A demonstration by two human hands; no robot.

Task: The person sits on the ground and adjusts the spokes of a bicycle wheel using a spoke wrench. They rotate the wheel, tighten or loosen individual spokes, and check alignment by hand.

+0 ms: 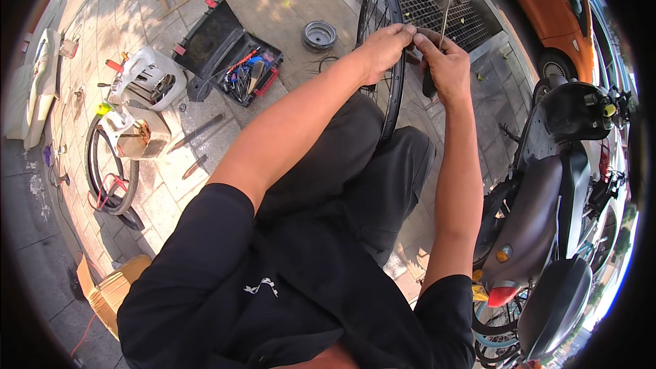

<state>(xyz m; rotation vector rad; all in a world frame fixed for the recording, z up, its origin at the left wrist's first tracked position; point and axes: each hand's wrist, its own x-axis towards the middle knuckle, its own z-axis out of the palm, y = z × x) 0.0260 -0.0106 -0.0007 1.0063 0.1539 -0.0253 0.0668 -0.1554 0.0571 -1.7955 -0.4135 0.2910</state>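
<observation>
A spoked wheel (394,89) with a black rim stands on edge between my knees. My left hand (386,48) reaches over it from the left, fingers pinched at the wheel's right side; whatever they grip is too small to make out. Touching it, my right hand (447,72) is closed around a screwdriver (445,20). The thin metal shaft points up and away, and its dark handle shows below the palm. Thumb and forefinger of the right hand meet the left fingertips.
Left of the wheel lies an opened toolbox (232,61) full of tools. A round metal part (319,35) sits nearby. Cut white jugs (147,78), a tire (130,184) and a cardboard box (113,290) are farther left. A parked scooter (536,205) stands close on the right.
</observation>
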